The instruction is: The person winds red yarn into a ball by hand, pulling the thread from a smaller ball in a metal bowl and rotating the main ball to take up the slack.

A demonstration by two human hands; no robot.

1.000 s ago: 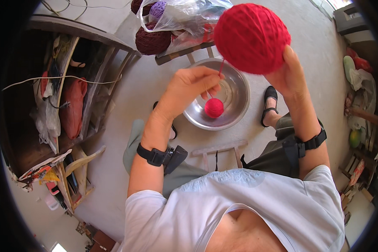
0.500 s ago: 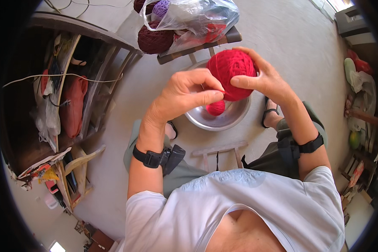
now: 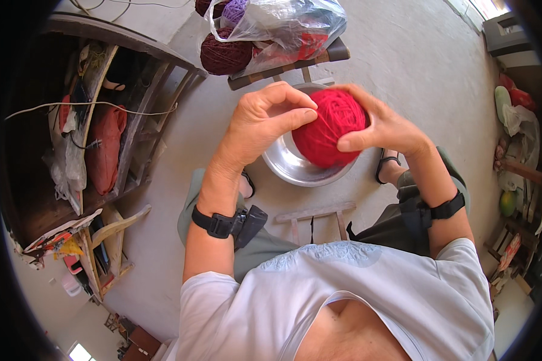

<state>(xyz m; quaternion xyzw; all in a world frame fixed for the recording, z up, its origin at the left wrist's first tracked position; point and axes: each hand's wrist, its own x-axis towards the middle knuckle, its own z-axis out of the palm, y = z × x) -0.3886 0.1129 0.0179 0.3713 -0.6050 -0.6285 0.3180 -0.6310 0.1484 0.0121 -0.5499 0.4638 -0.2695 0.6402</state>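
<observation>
My right hand (image 3: 386, 125) is wrapped round the right side of a big ball of red yarn (image 3: 332, 129), its thumb across the front. At the ball's upper left, my left hand (image 3: 262, 123) pinches thumb and forefinger together on the yarn strand, which barely shows at the fingertips. Below the ball, a shiny metal basin (image 3: 281, 165) stands on the floor between my feet. The big ball covers much of the basin's inside.
Beyond the basin, a low stool (image 3: 289, 67) bears dark maroon yarn balls (image 3: 226, 55), a purple one (image 3: 235, 10) and a clear plastic bag (image 3: 295, 24). A wooden cabinet (image 3: 153, 120) stands at left. Shelves with bags (image 3: 521, 123) line the right.
The big red ball has come down and turned in my right hand. My left hand has moved up along its side. The small red ball over the basin is now hidden.
</observation>
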